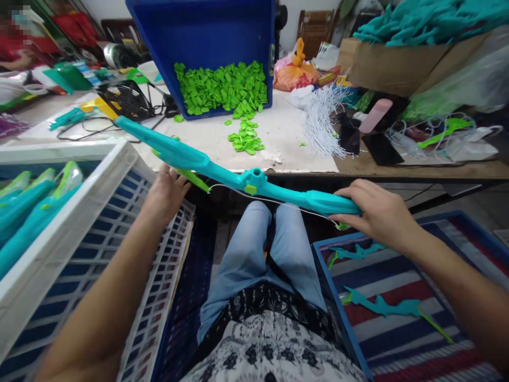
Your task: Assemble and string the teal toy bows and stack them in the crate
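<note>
A long turquoise toy bow (226,175) spans the space above my lap, tilted down toward the right. It has green end pieces and a thin white string (274,200) hanging slack below it. My right hand (376,212) grips its right end, thumb below and fingers on top. At the left, my left hand (167,193) has its fingers curled at the green limb (194,179) under the bow's left part; the bow partly hides the fingertips.
A blue bin (207,32) of small green pieces stands tipped on the worktable, several spilled in front. White strings (324,119) lie right of them. A white crate (115,154) with turquoise toys is left; a blue-rimmed tray (338,297) with turquoise-and-green pieces is right.
</note>
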Motion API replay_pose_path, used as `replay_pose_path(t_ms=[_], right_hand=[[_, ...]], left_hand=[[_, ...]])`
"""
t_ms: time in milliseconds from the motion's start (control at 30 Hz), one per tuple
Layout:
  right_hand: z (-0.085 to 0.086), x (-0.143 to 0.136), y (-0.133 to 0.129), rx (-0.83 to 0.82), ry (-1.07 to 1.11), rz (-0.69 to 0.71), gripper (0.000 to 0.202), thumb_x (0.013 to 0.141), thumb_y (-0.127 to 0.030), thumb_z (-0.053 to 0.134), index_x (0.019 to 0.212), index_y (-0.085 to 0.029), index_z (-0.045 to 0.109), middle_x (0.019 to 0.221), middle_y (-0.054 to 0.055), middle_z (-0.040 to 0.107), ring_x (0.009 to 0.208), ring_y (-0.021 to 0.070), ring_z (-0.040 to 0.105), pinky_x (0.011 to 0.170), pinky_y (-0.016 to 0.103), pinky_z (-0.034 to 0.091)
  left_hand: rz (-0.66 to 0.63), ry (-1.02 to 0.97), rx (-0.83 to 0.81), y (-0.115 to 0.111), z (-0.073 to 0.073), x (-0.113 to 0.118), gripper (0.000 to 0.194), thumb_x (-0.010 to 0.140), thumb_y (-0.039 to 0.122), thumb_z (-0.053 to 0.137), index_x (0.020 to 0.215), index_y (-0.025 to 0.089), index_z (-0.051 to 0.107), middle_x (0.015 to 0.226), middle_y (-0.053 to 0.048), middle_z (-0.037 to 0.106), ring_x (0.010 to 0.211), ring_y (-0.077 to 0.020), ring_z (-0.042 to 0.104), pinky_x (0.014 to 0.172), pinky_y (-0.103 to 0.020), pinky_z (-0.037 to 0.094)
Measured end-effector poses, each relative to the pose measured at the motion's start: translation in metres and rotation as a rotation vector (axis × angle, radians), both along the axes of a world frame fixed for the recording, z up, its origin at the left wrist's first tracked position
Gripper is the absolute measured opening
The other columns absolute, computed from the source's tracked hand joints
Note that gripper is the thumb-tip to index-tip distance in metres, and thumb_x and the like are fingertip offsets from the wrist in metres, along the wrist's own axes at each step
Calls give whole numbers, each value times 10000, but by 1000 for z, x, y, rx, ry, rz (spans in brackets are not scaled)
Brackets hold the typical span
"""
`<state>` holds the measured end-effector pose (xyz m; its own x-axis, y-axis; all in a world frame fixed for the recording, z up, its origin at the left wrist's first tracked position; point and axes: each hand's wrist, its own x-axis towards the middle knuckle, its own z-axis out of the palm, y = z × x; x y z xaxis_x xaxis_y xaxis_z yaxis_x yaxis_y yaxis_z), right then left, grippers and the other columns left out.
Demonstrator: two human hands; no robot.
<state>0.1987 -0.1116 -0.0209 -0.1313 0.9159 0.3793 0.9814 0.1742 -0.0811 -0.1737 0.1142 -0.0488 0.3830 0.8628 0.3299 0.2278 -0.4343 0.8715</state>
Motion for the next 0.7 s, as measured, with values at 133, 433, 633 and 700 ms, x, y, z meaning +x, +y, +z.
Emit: replay_pose_path(t_ms=[133,433,633,700], right_hand=[[3,-23,26,79,43,11,465,787,-644,528,881,-195,600,792,56,592,753,203,571,639,300,423],[27,-94,73,474,307,-66,404,791,-543,605,1002,-203,549,866,35,579,808,191,564,704,311,454],[-7,-128,66,454,335,20,386,805,-534,594,992,-200,547,851,41,643,747,188,618,649,281,466],[-23,-137,61,400,302,62,365,812,-529,587,972,-203,552,811,33,652,676,177,626,598,266,458]], left_hand=[[-155,-390,-284,-14,24,30,582,797,756,322,1220,381,462,1274,3,559,1186,-251,514,957,-441,450],[-352,-396,-941,-122,-5,99,886,740,837,122,1098,156,562,1152,-194,607,1082,-326,579,849,-487,496],[-149,-797,-620,-93,-2,81,637,800,730,383,1163,219,499,1289,-116,521,1243,-273,456,933,-423,472],[-15,-765,-434,-89,13,60,604,753,688,527,1184,270,470,1258,-77,536,1231,-265,462,905,-399,484]])
